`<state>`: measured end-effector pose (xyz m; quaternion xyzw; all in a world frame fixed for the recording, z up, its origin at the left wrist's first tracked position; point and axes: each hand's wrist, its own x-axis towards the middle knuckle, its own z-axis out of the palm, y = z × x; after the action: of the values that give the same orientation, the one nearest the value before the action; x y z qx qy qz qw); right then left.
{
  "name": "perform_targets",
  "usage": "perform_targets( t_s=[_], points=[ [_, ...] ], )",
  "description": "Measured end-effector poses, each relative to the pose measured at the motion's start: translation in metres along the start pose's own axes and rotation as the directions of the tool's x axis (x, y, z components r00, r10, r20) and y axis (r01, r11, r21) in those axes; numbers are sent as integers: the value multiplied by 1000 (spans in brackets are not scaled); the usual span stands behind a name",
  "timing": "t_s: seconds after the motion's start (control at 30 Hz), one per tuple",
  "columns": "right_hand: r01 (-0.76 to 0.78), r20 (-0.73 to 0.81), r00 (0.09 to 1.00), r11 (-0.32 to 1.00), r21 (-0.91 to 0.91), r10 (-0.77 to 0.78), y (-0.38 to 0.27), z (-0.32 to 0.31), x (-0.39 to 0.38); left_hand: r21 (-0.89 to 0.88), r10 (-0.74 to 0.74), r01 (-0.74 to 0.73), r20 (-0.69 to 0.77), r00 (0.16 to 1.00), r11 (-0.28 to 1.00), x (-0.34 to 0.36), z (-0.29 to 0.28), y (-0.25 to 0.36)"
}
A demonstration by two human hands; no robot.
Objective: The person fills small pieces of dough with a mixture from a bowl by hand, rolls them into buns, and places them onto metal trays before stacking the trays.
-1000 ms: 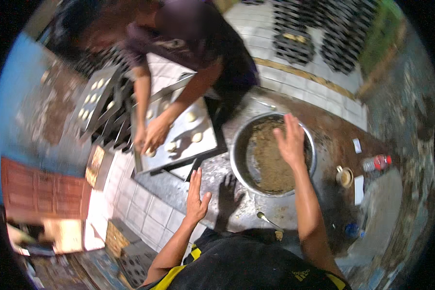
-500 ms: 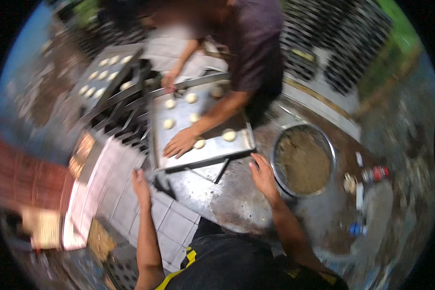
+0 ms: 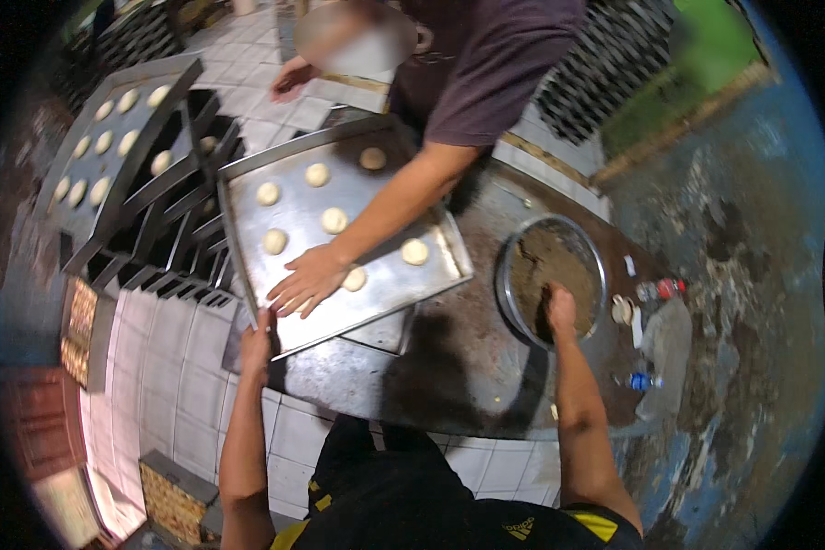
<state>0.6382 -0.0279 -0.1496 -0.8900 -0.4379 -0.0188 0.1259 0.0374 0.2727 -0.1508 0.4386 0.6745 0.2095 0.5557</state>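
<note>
A large metal baking tray (image 3: 247, 220) holds several round pale dough balls (image 3: 334, 220) set apart from each other. At its near left corner my left hand (image 3: 258, 346) is closed around the edge. My right hand (image 3: 560, 307) reaches into a metal bowl (image 3: 603, 275) of brown crumbly mixture (image 3: 555, 257), fingers down and mostly hidden, so what it holds is unclear. A co-worker's hand (image 3: 310, 278) presses flat on the tray beside a dough ball, perhaps covering another. The co-worker's other hand (image 3: 293, 80) is raised beyond the tray.
Another tray of dough balls (image 3: 110, 137) rests on dark stacked metal racks (image 3: 170, 202) to the left. The worn table (image 3: 458, 367) bears a red-capped bottle (image 3: 660, 290), a blue-capped bottle (image 3: 642, 380) and a cup (image 3: 622, 310) on the right. Dark stacked moulds (image 3: 605, 73) stand at the back.
My left hand has come onto the tray's corner. My right hand has moved right into the bowl. The tray sits turned and further left in view; the co-worker's far hand has left it.
</note>
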Motion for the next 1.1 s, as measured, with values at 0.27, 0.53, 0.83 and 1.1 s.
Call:
perform_targets(
  t_s=[0.27, 0.53, 0.83, 1.1],
  points=[
    [-66, -79, 994, 996, 62, 71, -11, -16, -11, -156, 82, -80, 7, 997, 985, 6, 6, -8],
    [-358, 307, 884, 933, -42, 353, -9, -5, 5, -22, 188, -191, -118, 975, 981, 2, 9, -12],
    [-286, 386, 917, 505, 815, -104, -319, -28, 37, -147, 109, -131, -153, 982, 980, -1, 13, -19],
    [553, 66, 833, 825, -118, -550, -360, 21, 70, -209, 126, -159, -160, 979, 965, 9, 20, -23]
  ],
)
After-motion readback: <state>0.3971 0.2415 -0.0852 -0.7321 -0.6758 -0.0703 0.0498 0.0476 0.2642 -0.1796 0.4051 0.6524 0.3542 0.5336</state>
